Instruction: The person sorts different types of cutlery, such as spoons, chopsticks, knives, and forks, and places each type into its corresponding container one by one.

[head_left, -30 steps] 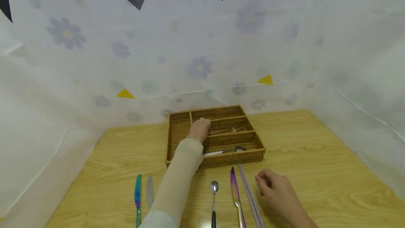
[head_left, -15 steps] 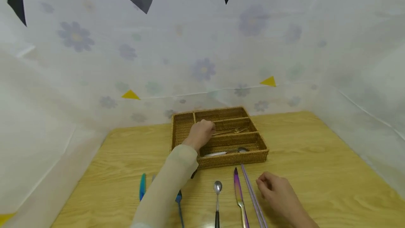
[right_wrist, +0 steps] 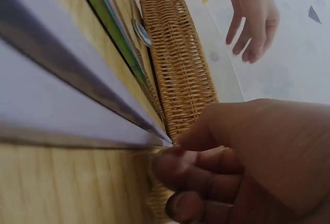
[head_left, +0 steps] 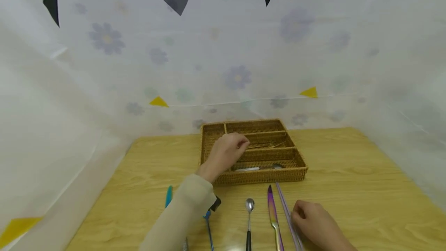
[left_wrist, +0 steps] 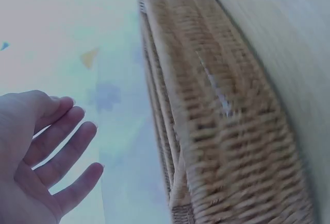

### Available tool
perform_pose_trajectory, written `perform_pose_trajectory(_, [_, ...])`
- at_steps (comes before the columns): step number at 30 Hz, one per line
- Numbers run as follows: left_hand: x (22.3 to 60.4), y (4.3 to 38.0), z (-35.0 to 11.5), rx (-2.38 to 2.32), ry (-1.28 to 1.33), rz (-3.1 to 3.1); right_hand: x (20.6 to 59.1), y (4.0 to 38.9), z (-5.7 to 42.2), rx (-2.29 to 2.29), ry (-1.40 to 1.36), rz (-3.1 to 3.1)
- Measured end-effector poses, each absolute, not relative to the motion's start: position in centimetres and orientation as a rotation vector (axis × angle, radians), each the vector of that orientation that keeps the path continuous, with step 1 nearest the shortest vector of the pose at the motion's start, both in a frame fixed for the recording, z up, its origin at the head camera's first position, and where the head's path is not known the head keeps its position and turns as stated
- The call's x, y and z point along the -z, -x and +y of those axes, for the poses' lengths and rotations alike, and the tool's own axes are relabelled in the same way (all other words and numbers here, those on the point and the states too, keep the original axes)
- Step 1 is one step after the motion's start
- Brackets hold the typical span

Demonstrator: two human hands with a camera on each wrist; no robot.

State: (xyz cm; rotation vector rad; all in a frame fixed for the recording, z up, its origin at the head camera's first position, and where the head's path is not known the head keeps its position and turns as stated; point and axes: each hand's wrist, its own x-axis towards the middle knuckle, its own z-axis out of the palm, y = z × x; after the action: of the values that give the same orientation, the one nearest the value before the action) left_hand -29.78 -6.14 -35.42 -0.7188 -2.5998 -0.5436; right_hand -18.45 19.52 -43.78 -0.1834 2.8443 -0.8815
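My left hand [head_left: 228,150] hovers over the left part of a wicker cutlery tray [head_left: 259,177]. In the left wrist view its fingers [left_wrist: 72,147] are loosely spread and hold nothing. A gold fork [head_left: 271,145] lies in the tray's middle compartment, its handle end close to that hand in the head view. The front compartment holds a spoon [head_left: 277,165] and a white handle [head_left: 249,169]. My right hand [head_left: 315,220] rests low over the table, loosely curled, right beside a pair of lilac chopsticks [head_left: 287,212]. Nothing is between its fingers.
In front of the tray lie a purple-and-gold knife [head_left: 272,208], a black-handled spoon [head_left: 249,205], a blue fork [head_left: 209,227] and a teal knife [head_left: 168,195], the last partly behind the left sleeve. A flower-print curtain [head_left: 238,76] stands behind the table.
My left hand has risen from the gold fork's handle end, its fingers loosening, while the fork stays in the compartment. The right hand stays by the chopsticks. The head view has turned left.
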Motion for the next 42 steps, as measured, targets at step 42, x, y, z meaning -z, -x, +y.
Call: perform_pose_trajectory(42, [41.2, 18.1, -8.3, 1.390, 0.720, -2.542, 43.3, 17.2, 18.1, 0.478, 0.162, 2.842])
